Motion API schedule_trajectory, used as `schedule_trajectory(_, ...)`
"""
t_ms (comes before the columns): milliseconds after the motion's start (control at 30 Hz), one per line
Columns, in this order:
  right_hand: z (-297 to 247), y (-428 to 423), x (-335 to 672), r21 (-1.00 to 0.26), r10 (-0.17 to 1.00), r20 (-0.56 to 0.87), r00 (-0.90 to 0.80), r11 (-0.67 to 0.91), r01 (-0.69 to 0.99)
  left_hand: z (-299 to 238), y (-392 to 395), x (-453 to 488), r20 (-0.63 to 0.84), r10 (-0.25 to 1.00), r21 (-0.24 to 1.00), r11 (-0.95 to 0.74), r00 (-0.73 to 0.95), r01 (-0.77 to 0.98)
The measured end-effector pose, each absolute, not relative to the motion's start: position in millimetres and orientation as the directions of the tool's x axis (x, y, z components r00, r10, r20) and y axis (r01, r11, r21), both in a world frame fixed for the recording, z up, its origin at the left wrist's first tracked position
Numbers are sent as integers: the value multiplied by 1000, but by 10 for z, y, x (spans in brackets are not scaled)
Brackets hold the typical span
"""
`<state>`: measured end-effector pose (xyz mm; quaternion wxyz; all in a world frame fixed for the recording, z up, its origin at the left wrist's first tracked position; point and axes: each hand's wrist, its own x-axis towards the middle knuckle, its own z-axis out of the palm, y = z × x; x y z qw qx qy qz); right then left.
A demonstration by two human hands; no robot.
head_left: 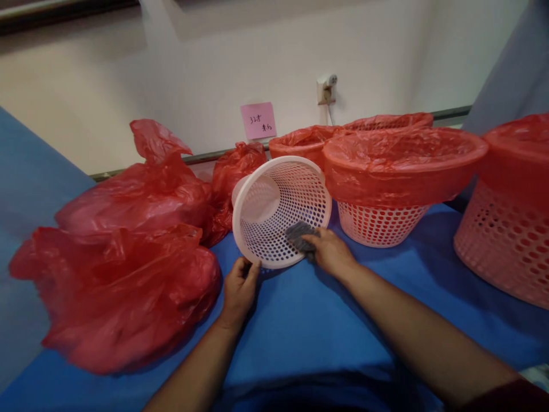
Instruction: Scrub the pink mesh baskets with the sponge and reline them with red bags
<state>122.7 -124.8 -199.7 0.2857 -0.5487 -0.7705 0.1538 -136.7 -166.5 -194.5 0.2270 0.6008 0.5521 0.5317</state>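
A white perforated plastic basket (241, 226) lies tilted on its side, its mouth facing me. My left hand (240, 286) is closed on the lower left of its rim, thumb on the near side. In my right hand (331, 250) is a crumpled grey cloth (300, 236), pinched between thumb and fingers. That cloth rests over the lower right rim, against the inner wall. Inside, the basket's round bottom shows with nothing on it.
Tied and loose red plastic bags (128, 297) fill the left side. Baskets lined with red bags (398, 189) stand on the right, another basket (506, 240) at the far right. Blue cloth (295, 337) covers the table. A pink note (259, 121) and a socket (326, 91) are on the wall.
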Motion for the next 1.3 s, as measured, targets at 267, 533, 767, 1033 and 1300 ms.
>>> schedule_trajectory(267,-2000,-1335,1120,-556,890,254,-378,454,696,-1901,-1688,-1289,374,916,870,-291,-147,399)
schedule_trajectory(533,-1942,-1284,1216,-549,914,290,-284,402,733,-1904,-1676,-1350,394,896,874,-295,-207,385)
schedule_trajectory(767,-1931,-1369,1184,-454,931,271,-245,348,820,-1847,-1729,-1312,419,887,854,-313,-194,416)
schedule_trajectory(1033,-1900,-1346,1218,-549,936,225,-272,352,758,-1865,-1692,-1348,406,884,866,-292,-230,406)
schedule_trajectory(1300,-1973,-1315,1207,-574,933,220,-286,361,735,-1922,-1703,-1292,359,927,880,-298,-109,370)
